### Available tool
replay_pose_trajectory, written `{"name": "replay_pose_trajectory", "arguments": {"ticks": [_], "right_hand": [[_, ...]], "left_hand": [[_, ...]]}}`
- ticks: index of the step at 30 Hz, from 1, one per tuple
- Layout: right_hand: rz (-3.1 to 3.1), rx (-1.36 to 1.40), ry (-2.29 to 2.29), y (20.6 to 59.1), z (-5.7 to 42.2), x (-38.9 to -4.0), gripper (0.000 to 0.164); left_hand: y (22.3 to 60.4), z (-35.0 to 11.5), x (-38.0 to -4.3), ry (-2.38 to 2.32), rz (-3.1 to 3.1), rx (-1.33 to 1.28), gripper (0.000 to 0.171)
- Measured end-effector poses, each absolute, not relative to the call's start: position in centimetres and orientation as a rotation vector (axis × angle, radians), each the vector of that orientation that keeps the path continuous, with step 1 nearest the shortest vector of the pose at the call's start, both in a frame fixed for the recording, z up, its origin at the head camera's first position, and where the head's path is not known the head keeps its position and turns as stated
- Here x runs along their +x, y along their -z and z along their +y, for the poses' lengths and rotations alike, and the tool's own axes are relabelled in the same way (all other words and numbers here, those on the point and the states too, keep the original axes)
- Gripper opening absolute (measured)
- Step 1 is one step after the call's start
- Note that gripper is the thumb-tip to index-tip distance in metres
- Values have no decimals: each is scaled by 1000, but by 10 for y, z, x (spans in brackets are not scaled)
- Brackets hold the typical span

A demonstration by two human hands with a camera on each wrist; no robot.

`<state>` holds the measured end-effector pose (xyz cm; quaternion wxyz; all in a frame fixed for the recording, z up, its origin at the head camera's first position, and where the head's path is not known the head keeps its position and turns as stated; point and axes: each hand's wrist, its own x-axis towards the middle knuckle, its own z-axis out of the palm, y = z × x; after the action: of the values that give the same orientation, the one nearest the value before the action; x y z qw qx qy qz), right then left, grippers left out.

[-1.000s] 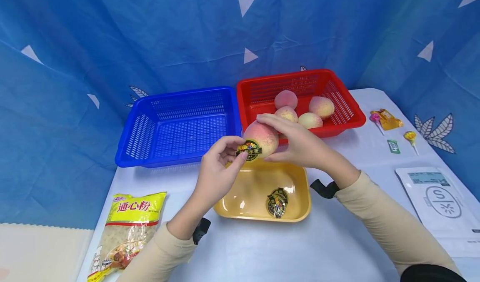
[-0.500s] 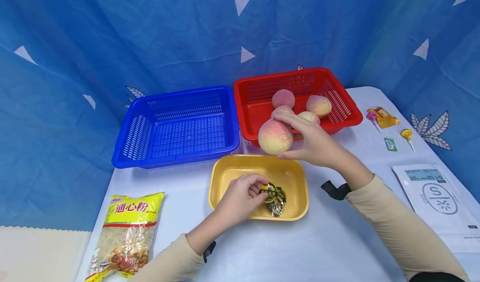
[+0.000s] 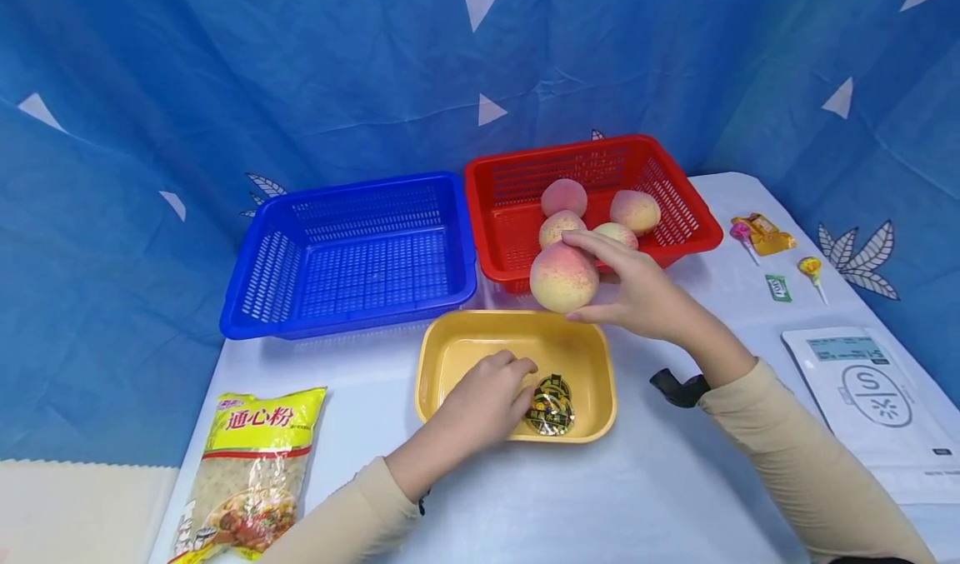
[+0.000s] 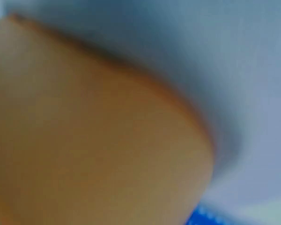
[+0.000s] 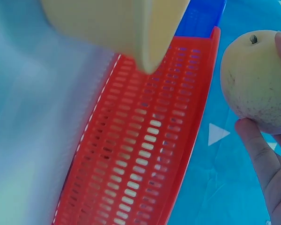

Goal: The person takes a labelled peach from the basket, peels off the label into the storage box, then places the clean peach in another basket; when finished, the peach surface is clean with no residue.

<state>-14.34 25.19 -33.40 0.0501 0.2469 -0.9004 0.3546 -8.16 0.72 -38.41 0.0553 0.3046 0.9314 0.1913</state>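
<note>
My right hand (image 3: 633, 293) holds a pink and yellow peach (image 3: 564, 277) between thumb and fingers, above the back right of the yellow tray (image 3: 427, 364). That same peach (image 5: 255, 79), stem end showing, appears in the right wrist view with fingertips against it. Black and gold round stickers (image 3: 551, 410) lie overlapping on the tray's floor. My left hand (image 3: 483, 397) is over the tray just left of them, fingers loosely bent and thumb beside the stickers' edge; nothing shows between its fingers. The left wrist view is a blur of skin.
Behind the tray stand a blue basket (image 3: 232, 297) and a red basket (image 3: 487, 268) with several peaches (image 3: 635, 212). A macaroni bag (image 3: 255, 464) lies left. To the right are lollipops (image 3: 811, 267), wrapped sweets (image 3: 777, 287) and a white scale or packet with a display (image 3: 847, 347).
My left hand has come down from the peach into the tray and let go of a sticker onto the others. The right hand has shifted slightly right with the peach.
</note>
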Motion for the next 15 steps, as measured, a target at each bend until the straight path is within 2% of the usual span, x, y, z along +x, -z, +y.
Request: {"name": "replay_pose_trajectory", "arguments": {"ticks": [9, 15], "right_hand": [[-2669, 701, -1206, 336, 264, -164, 89], [-2690, 630, -1402, 336, 257, -196, 89]], "left_hand": [[339, -14, -125, -695, 3148, 724, 45], [338, -22, -160, -604, 3056, 559, 65]]}}
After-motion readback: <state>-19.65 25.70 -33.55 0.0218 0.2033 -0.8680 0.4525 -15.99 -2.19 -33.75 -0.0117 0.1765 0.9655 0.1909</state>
